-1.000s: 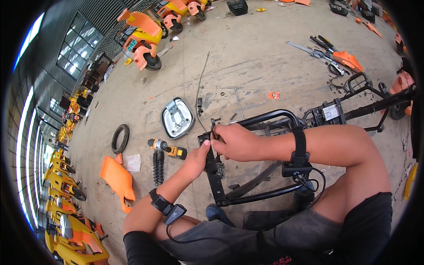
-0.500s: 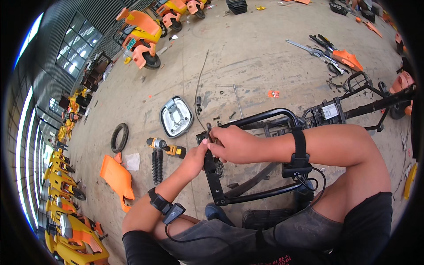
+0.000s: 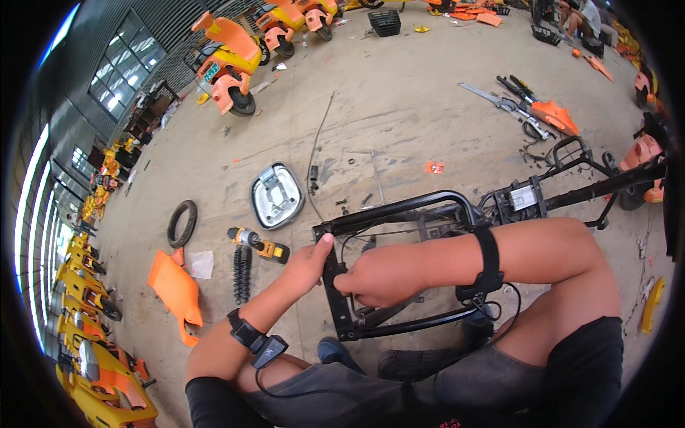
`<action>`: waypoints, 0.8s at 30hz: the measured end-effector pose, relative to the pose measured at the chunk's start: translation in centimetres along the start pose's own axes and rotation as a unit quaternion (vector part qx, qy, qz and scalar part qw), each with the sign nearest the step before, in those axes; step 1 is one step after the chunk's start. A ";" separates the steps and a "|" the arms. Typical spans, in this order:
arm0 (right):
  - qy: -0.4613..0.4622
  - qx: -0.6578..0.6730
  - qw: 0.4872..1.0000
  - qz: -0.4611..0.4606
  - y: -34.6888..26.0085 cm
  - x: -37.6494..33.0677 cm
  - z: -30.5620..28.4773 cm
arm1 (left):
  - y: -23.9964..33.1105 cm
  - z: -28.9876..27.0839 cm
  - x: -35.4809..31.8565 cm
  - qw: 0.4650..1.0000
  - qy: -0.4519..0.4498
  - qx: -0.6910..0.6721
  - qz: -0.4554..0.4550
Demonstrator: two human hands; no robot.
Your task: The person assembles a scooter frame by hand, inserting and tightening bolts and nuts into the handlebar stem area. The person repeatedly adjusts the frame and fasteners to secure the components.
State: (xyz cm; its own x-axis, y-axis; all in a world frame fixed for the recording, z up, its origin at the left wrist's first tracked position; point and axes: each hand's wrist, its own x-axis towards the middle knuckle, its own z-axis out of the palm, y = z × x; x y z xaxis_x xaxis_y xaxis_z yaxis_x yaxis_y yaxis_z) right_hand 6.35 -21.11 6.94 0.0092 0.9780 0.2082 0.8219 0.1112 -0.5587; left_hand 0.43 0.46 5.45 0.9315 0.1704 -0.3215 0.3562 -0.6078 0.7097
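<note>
A black tubular scooter frame lies across in front of me, its flat end bar toward the left. My left hand is closed at the upper part of that bar, thumb along its top; the other fingers are mostly hidden. Just inside the bar, my right hand is closed, with its fingertips against the bar's inner side. Whatever those fingers hold is hidden. A thin dark cable curves down inside the frame toward the right hand.
Left of the frame lie a yellow-black cordless drill, a shock absorber, an orange panel and a tyre. Beyond it are a grey-white cover, bolts and a T-handle wrench. Scooters stand farther off.
My right hand has moved away from the left hand, down along the end bar to its inner side. The left hand stays at the bar's upper part. The view has shifted slightly.
</note>
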 end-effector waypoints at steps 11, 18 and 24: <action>-0.099 -0.062 0.993 -0.010 -0.3 0.5 -0.3 | 0.2 -0.1 0.0 0.999 -0.033 -0.020 -0.024; -0.133 -0.137 0.981 -0.037 -0.4 0.1 1.6 | -0.9 -0.2 0.6 0.999 -0.030 -0.019 -0.001; -0.106 -0.181 0.978 -0.014 -0.2 -0.3 2.6 | -0.3 0.0 0.4 1.000 -0.021 -0.015 0.000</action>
State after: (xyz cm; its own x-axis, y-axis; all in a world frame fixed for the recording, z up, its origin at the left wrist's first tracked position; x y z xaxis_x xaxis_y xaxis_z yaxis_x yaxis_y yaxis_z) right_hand 4.70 -20.99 4.90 -0.1036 0.9943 0.0263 0.9684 0.1069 -0.2255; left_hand 0.67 0.73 5.10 0.9277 0.1376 -0.3471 0.3590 -0.5842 0.7279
